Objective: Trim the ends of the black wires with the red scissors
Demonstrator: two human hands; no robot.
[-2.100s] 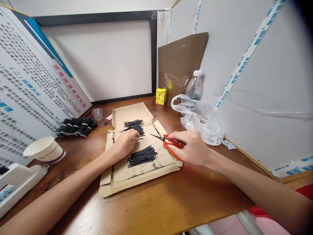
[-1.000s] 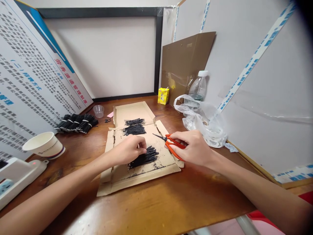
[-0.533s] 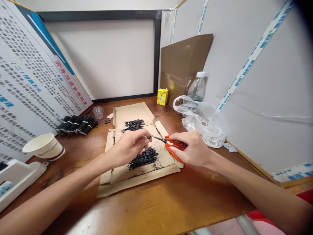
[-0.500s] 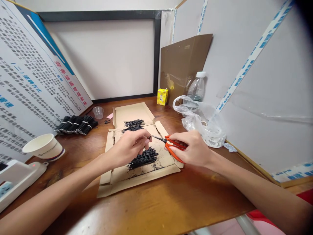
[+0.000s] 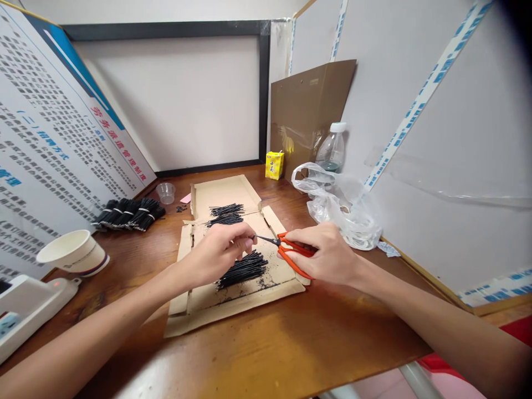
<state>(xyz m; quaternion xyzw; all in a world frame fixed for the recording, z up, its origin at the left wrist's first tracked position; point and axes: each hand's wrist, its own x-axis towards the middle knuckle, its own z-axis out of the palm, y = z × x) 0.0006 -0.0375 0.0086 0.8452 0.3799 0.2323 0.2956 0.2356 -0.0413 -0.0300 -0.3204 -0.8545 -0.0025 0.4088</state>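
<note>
My left hand (image 5: pixel 218 252) is closed in a pinch on a thin black wire piece, held just above the flattened cardboard sheet (image 5: pixel 233 302). My right hand (image 5: pixel 328 252) grips orange-handled scissors (image 5: pixel 291 252); their blade tips meet the wire end at my left fingertips. Below my left hand lies a loose pile of black wire pieces (image 5: pixel 243 269). A second pile of black wire pieces (image 5: pixel 226 213) lies farther back on the cardboard. Black crumbs are scattered around the near pile.
Tied bundles of black wires (image 5: pixel 131 214) lie at the left by a printed board. A paper cup (image 5: pixel 72 252), a white device (image 5: pixel 29 307), a small clear cup (image 5: pixel 166 193), a yellow carton (image 5: pixel 274 164), a bottle (image 5: pixel 331 148) and a plastic bag (image 5: pixel 341 202) stand around.
My left hand went from the far pile to the near pile, picked up a wire piece and lifted it to the scissors. The blades have closed toward the wire's end.
</note>
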